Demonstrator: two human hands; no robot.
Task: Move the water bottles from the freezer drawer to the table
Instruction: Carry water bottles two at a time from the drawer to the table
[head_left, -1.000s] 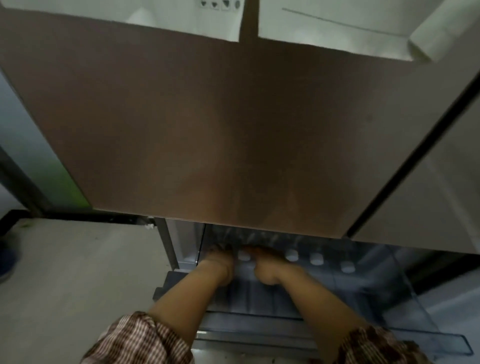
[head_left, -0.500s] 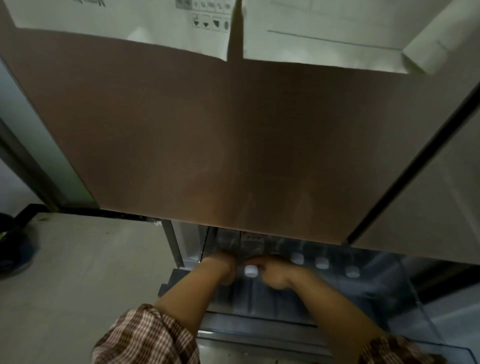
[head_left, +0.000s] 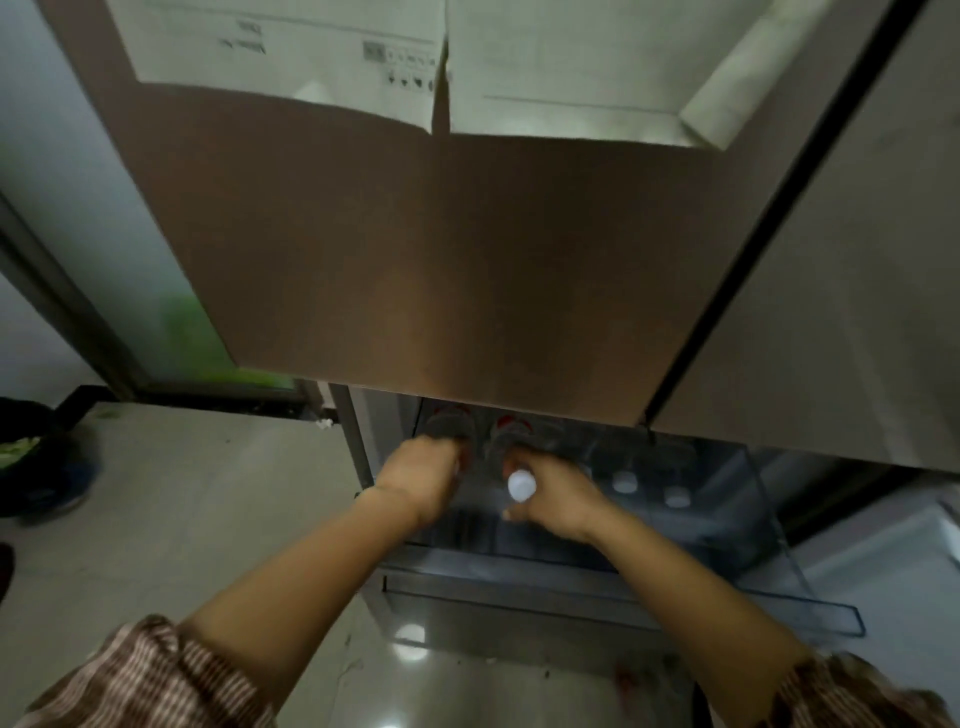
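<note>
**Both hands on bottles inside the pulled-out freezer drawer**

Beneath the brown refrigerator door (head_left: 467, 260), the clear freezer drawer (head_left: 779, 545) stands open. Left hand (head_left: 423, 475) is closed over the top of one water bottle (head_left: 449, 423). Right hand (head_left: 553, 496) is wrapped around the neck of a second bottle (head_left: 521, 486), white cap showing. Two more white-capped bottles (head_left: 624, 481) stand upright to the right.
</note>
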